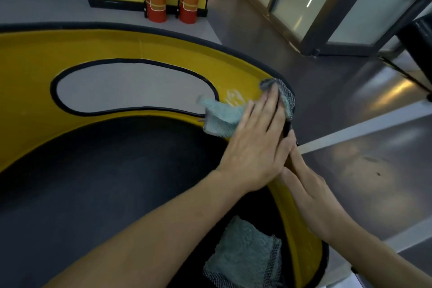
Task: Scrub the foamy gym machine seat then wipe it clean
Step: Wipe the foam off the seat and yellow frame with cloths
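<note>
Left grip [254, 145]: I see fingers flat, unclenched, pressing the cloth [224, 117] onto the yellow seat shell [117, 47], right end.
Right grip [306, 189]: fingers straight, resting on the shell's edge.
Second cloth [243, 252]: on black padding [117, 170].

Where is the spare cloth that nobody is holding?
The spare cloth lies at the bottom of the head view, right of centre, on the black pad, below the right hand and just inside the yellow rim.
</note>
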{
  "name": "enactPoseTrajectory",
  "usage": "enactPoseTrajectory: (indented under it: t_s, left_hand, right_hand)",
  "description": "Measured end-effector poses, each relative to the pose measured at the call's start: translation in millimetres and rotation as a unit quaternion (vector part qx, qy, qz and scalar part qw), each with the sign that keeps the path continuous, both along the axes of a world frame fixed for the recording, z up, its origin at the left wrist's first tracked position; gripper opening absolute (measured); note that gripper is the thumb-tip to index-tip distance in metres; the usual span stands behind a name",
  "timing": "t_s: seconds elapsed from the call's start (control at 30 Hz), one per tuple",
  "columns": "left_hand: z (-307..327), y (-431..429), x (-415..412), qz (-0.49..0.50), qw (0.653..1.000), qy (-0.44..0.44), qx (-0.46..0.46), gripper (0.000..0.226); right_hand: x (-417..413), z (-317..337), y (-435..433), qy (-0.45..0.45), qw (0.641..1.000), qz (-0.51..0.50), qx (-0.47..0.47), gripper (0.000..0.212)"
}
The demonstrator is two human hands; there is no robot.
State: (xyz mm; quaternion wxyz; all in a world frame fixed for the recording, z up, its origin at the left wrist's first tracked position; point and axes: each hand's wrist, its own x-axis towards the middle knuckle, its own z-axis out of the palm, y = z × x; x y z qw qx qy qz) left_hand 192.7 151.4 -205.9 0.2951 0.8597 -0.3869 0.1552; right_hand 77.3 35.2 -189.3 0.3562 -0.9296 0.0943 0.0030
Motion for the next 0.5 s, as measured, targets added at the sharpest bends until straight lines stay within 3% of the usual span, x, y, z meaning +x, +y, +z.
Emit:
enactPoseTrajectory:
  t_s: [0.07,0.2,0.33,0.43,0.5]
  left_hand:
    - [-8,8,19,0.042,0.998,-0.03,0.028,0.067]
    - [-7,41,63,0.193,0.981,0.03,0.016,0.072]
    - [-14,40,50,0.151,0.987,0.034,0.041,0.077]
    - [-36,47,41,0.053,0.981,-0.062,0.175,0.076]
    - [-38,66,59,0.095,0.971,-0.093,0.198,0.077]
  right_hand:
    - [-1,1,1,0.001,1.0,-0.007,-0.004,0.064]
    - [-3,0,-1,0.007,1.0,-0.013,0.001,0.059]
    - [-1,0,-1,0.006,1.0,-0.01,-0.012,0.061]
    - [-2,1,1,0.007,1.0,-0.016,-0.01,0.057]
    - [-3,2,1,0.006,1.0,-0.012,0.001,0.061]
